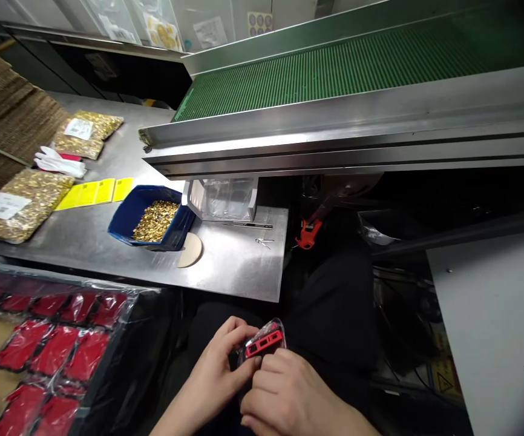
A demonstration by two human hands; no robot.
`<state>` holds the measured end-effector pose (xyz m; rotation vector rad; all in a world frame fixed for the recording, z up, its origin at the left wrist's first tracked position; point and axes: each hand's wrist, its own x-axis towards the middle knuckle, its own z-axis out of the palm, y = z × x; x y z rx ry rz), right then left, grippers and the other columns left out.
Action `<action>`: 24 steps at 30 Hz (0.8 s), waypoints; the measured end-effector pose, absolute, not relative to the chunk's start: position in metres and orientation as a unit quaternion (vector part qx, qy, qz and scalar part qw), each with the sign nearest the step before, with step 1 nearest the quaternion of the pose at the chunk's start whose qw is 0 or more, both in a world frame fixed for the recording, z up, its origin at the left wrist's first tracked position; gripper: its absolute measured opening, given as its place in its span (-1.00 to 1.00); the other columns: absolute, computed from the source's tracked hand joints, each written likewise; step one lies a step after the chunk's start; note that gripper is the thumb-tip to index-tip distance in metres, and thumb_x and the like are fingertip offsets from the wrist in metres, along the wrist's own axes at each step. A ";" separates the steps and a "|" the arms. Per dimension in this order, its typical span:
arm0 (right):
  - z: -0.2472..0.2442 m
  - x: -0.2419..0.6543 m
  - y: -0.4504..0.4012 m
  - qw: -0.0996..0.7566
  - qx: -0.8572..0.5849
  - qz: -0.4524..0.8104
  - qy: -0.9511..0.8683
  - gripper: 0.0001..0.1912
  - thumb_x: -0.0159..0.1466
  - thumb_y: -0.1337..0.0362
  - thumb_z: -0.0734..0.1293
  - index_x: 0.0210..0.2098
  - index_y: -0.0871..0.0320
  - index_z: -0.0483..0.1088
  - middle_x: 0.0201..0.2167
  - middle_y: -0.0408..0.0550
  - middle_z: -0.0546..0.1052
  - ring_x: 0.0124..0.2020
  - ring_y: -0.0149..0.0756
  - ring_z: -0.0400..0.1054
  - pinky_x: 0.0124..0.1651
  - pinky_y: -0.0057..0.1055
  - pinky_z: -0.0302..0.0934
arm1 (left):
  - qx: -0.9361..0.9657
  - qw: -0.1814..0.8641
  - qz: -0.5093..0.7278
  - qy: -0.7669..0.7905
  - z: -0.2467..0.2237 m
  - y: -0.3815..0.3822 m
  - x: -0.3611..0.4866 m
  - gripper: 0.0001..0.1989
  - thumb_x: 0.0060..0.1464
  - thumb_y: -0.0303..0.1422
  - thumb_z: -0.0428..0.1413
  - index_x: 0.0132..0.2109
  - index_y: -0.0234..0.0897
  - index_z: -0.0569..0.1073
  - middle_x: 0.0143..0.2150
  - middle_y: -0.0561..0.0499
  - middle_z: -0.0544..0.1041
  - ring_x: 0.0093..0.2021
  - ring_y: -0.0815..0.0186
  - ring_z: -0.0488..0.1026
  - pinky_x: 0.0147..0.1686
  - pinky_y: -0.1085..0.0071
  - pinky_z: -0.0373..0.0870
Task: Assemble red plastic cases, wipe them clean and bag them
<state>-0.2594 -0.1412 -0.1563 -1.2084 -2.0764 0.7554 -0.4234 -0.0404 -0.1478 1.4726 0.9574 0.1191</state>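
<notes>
item: red piece [264,344], one, small, rectangular in outline along the face shown, in a clear plastic wrapper [279,324].

place: over the dark-clad lap [339,315], just off the near edge of the counter [239,275], between the two hands. from the left hand [220,367] it lies to the right, at the fingertips; from the right hand [284,392] it lies ahead, just beyond the curled knuckles.

axis: the red face runs crosswise, tilted — its right end points farther from the body than its left. neither hand is plainly nearer; both are at the wrapped piece, the left at its left end, the right below and at its right end.

hands: left closed on the piece through the wrapper, forefinger along the far side, thumb on the near side. right closed also, fingers curled inward at the lower part of the wrapper; the exact pinch is hidden by its own knuckles.

appearance: bright red edge with a row of dark rectangular openings, darker body behind; wrapper loose, glossy and creased, standing past the far end. markings, if any, too small to tell.

nearby: blue bin [121,225] of small gold-coloured pieces [155,222] on the counter, ahead and to the left; red packets [55,350] in clear wrapping, in rows, at lower left — well apart from the hands.
</notes>
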 end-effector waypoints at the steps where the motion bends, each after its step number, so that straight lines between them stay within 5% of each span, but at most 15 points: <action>1: -0.154 -0.259 -0.142 0.310 -0.459 0.312 -0.772 -0.88 0.40 0.20 0.32 -0.24 0.08 0.44 -0.37 -0.18 0.57 -0.29 -0.29 0.37 -0.22 -0.33 0.17 | 0.653 0.625 0.044 0.425 -0.147 -0.043 -0.426 -0.78 0.26 -0.41 0.15 0.00 -0.11 0.59 -0.16 0.05 0.43 -0.12 0.24 0.46 -0.08 0.32 0.39; 4: -0.143 -0.247 -0.138 0.313 -0.576 0.372 -0.658 -0.91 0.40 0.21 0.34 -0.13 0.06 0.44 -0.20 -0.12 0.55 -0.17 -0.26 0.42 -0.11 -0.36 0.24 | 0.651 0.630 0.025 0.422 -0.146 -0.048 -0.433 -0.67 0.22 -0.47 0.12 0.06 -0.08 0.60 -0.21 0.06 0.38 -0.16 0.25 0.44 -0.14 0.35 0.37; 6: -0.137 -0.234 -0.133 0.265 -0.697 0.370 -0.555 -0.74 0.36 0.15 0.40 0.01 0.05 0.41 -0.08 -0.03 0.52 -0.08 -0.15 0.44 -0.07 -0.31 0.26 | 0.648 0.636 0.015 0.419 -0.146 -0.050 -0.435 -0.59 0.17 -0.53 0.10 0.09 -0.06 0.60 -0.19 0.05 0.36 -0.15 0.25 0.44 -0.13 0.35 0.37; 9: -0.129 -0.214 -0.128 0.161 -0.719 0.462 -0.493 -0.65 0.34 0.09 0.42 0.07 -0.01 0.39 -0.24 -0.13 0.56 -0.22 -0.15 0.50 -0.20 -0.35 0.24 | 0.654 0.637 -0.001 0.408 -0.146 -0.053 -0.435 -0.52 0.14 -0.55 0.09 0.14 -0.03 0.57 -0.15 0.04 0.36 -0.15 0.26 0.44 -0.13 0.37 0.39; 13: -0.123 -0.200 -0.130 0.155 -0.616 0.588 -0.501 -0.74 0.37 0.26 0.38 0.04 -0.11 0.43 -0.38 -0.30 0.59 -0.35 -0.31 0.51 -0.29 -0.48 0.17 | 0.672 0.643 -0.004 0.366 -0.143 -0.057 -0.440 -0.50 0.22 -0.51 0.09 0.23 0.05 0.48 -0.03 0.02 0.42 -0.10 0.27 0.48 -0.07 0.39 0.45; 19: -0.113 -0.195 -0.141 0.122 -0.628 0.515 -0.570 -0.66 0.41 0.32 0.27 0.13 -0.13 0.38 -0.38 -0.29 0.56 -0.36 -0.32 0.46 -0.25 -0.45 0.13 | 0.727 0.573 -0.007 0.377 -0.128 -0.055 -0.453 -0.36 0.15 -0.62 0.02 0.28 0.08 0.39 0.06 0.02 0.48 -0.02 0.26 0.53 0.03 0.43 0.48; 24: -0.106 -0.196 -0.141 0.148 -0.630 0.461 -0.607 -0.61 0.40 0.40 0.20 0.13 -0.08 0.40 -0.21 -0.21 0.63 -0.24 -0.28 0.52 -0.18 -0.41 0.20 | 0.759 0.503 0.048 0.411 -0.118 -0.050 -0.458 -0.64 0.29 -0.48 0.01 0.13 -0.03 0.45 -0.16 0.04 0.45 -0.25 0.30 0.51 -0.26 0.48 0.44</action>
